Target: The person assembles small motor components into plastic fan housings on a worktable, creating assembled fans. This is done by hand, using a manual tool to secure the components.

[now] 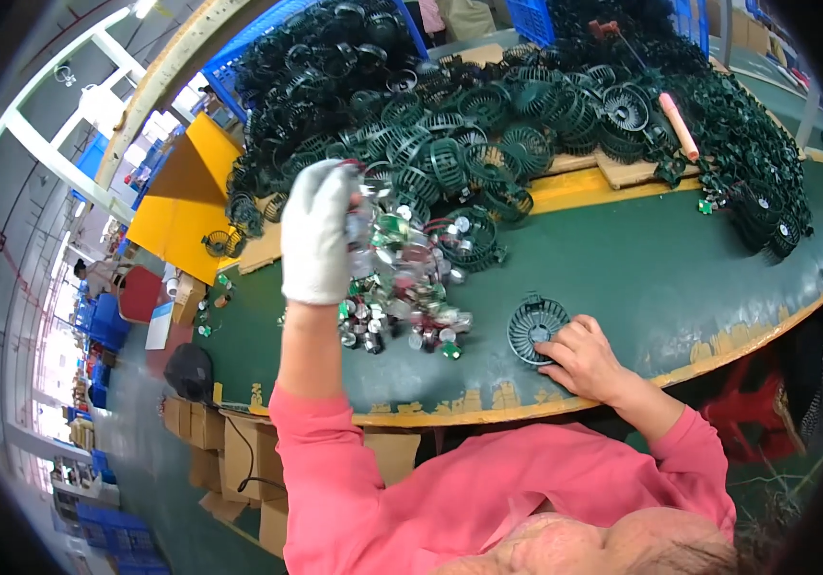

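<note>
My left hand (pixel 315 235), in a white glove, is raised at the near side of the heaped parts, its fingers closed at the top. A tangle of small silver motors (pixel 402 259) with red wires and green circuit boards hangs or lies beside the fingers; blur hides which pieces are gripped. My bare right hand (pixel 581 358) rests near the table's front edge. Its fingers are closed on the rim of a round dark-green plastic cage (pixel 532 329), which lies on the tabletop with its slatted, spoked face upward.
Dark-green cages (pixel 445 163) are heaped across the back of the green table (pixel 660 278). Small dark plastic parts (pixel 737 120) pile up at the right, with a pink-handled tool (pixel 678 126) among them. A yellow panel (pixel 181 201) stands at the left. Cardboard boxes (pixel 248 455) sit below.
</note>
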{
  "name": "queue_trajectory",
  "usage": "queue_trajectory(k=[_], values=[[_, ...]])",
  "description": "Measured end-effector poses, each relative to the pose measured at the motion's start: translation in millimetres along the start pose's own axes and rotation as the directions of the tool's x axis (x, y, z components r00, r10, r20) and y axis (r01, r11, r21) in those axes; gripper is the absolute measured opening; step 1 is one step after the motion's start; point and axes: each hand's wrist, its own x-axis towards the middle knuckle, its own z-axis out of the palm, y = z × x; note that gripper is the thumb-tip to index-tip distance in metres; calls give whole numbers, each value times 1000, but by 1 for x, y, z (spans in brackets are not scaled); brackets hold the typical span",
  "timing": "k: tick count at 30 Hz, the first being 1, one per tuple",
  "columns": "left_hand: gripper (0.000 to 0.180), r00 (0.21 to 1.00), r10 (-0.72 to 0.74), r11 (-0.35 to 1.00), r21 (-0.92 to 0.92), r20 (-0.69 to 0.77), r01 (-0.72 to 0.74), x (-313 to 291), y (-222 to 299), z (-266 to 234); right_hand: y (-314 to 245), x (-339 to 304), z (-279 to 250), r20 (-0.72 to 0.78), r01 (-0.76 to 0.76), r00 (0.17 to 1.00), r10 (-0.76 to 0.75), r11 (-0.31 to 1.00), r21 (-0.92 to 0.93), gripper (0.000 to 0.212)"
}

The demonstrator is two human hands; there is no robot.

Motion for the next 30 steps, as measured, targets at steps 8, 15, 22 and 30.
queue_trajectory(k=[8,15,22,30], values=[[24,977,52,937,-350,206,24,18,22,56,1,4,-4,11,-1,1000,1,1000,-11,35],[13,994,107,852,-518,19,-81,55,65,59,1,3,-4,45,-16,999,16,1000,-8,36],[24,977,-178,981,-56,119,185,53,-61,22,4,5,-2,12,16,1000,-17,1000,24,38],[17,994,-91,985,-138,57,99,59,1,10,3,6,-2,-1,20,1000,-20,1000,-22,38]])
